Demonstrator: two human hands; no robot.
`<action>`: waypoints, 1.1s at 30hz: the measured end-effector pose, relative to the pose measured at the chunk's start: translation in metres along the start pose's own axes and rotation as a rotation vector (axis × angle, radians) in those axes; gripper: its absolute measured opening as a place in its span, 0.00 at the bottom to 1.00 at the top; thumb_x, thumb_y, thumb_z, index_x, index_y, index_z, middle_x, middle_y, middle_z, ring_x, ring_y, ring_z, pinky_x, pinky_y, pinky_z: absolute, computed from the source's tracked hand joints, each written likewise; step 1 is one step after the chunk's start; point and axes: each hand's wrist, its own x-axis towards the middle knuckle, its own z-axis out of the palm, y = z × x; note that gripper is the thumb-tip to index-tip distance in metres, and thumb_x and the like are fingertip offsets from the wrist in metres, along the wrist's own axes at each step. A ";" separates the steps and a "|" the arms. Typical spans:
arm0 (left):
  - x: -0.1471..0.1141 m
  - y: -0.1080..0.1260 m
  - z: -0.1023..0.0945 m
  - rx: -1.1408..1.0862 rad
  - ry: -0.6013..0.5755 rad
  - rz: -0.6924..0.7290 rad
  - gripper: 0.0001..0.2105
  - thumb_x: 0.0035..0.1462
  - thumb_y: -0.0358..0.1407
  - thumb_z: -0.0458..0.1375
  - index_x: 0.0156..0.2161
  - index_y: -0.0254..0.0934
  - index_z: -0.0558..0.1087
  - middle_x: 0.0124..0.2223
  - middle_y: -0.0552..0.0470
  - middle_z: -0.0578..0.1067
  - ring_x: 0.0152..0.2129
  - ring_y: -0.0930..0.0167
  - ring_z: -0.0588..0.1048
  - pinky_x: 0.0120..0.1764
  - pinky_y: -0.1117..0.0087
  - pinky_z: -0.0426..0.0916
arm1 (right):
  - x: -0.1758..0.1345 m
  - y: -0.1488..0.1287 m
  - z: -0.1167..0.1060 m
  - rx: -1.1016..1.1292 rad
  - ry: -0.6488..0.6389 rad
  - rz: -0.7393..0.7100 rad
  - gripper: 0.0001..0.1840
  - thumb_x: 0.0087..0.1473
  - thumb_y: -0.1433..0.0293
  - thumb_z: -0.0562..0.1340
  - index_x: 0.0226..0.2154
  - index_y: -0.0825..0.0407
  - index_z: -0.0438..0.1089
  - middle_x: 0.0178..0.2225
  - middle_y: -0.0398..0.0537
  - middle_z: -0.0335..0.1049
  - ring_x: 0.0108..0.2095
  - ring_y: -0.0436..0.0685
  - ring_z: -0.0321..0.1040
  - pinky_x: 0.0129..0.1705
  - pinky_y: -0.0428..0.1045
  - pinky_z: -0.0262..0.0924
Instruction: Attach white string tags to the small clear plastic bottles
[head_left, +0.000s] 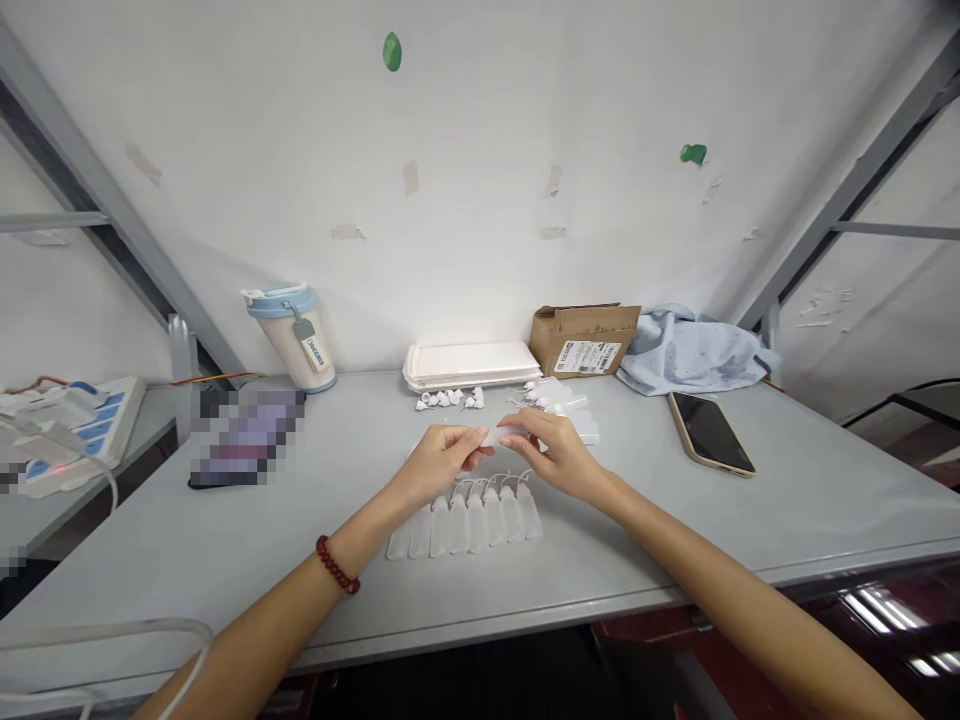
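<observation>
Left hand [448, 454] and right hand [553, 445] at frame centre — fingertips of both pinched on small translucent white plastic piece [495, 436] (likely bottle; ends hidden by fingers). Uneven squeeze or twist could make smooth plastic slip. Row of translucent plastic bottles with thin curved tubes [475, 527], lower centre — dropped piece or dipping wrist might scatter it.

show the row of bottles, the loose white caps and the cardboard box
Row of bottles [476, 525]: head view, a middle bottle's body
Loose white caps [443, 399]: head view, one cap mid-cluster
Cardboard box [589, 355]: head view, front label
</observation>
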 end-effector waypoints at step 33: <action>0.001 -0.001 -0.002 0.058 0.072 0.115 0.14 0.54 0.43 0.52 0.25 0.35 0.71 0.25 0.54 0.69 0.25 0.73 0.66 0.30 0.73 0.60 | 0.006 -0.003 -0.016 0.403 -0.131 0.283 0.11 0.49 0.65 0.61 0.36 0.53 0.70 0.34 0.47 0.68 0.32 0.51 0.64 0.31 0.47 0.61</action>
